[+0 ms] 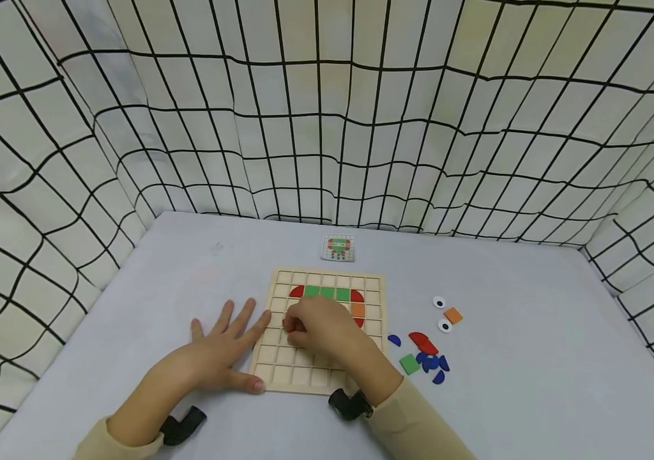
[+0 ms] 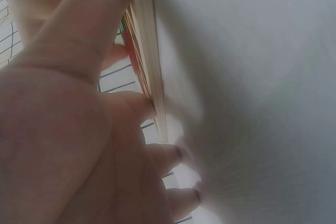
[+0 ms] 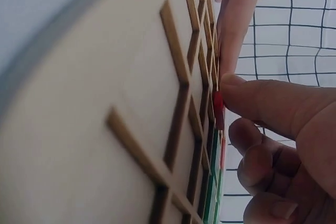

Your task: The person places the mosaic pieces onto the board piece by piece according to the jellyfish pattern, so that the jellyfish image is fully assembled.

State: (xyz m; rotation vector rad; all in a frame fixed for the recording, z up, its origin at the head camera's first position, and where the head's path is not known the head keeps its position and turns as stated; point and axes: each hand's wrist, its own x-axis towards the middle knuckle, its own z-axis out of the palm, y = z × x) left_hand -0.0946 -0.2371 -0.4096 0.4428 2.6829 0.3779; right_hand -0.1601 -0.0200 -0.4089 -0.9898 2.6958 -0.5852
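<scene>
A wooden grid board [image 1: 304,388] lies in front of me. Across its upper part run green squares [image 1: 327,292] between two red rounded-corner pieces, with an orange square [image 1: 357,310] below at the right. My right hand [image 1: 324,326] is over the board, thumb and fingers bent together at the left of this pattern. A red piece [image 3: 218,109] is at its thumb tip in the right wrist view, pinched low over the grid; the fingers partly hide it. My left hand [image 1: 220,351] spreads flat on the table, its index fingertip and thumb touching the board's left edge [image 2: 144,24].
Right of the board lie loose pieces: two round eye discs [image 1: 439,302], an orange square [image 1: 453,315], red pieces [image 1: 423,343], a green square [image 1: 410,363] and several blue half-circles [image 1: 433,362]. A small pattern card [image 1: 338,248] lies behind the board. Black-lined white curtains surround the table.
</scene>
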